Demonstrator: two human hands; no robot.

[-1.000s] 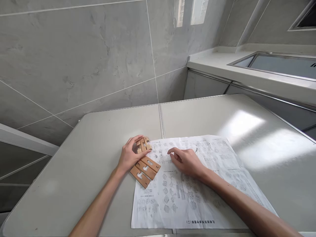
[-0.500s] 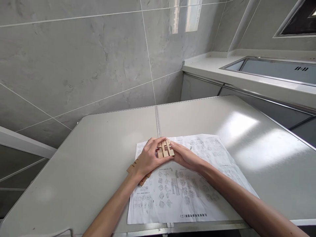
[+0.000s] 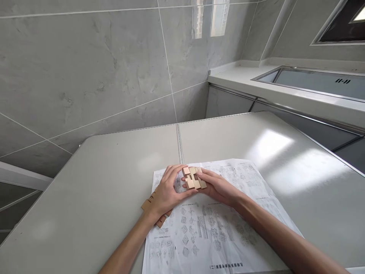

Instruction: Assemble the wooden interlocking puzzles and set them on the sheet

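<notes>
Both hands hold a small assembly of interlocked wooden puzzle pieces (image 3: 193, 177) just above a printed instruction sheet (image 3: 216, 224). My left hand (image 3: 168, 192) curls round its left side, thumb under it. My right hand (image 3: 219, 186) grips its right side with fingers on top. Several loose flat wooden pieces (image 3: 149, 205) with cut-outs lie on the table under my left wrist, mostly hidden.
The sheet lies on a grey table (image 3: 99, 182) with a seam down its middle, set against a tiled wall (image 3: 85, 68). A counter with a steel sink (image 3: 313, 82) runs along the back right.
My left hand lifted the interlocked pieces from beside the loose ones and carried them right over the sheet. My right hand left the paper and took hold of them too.
</notes>
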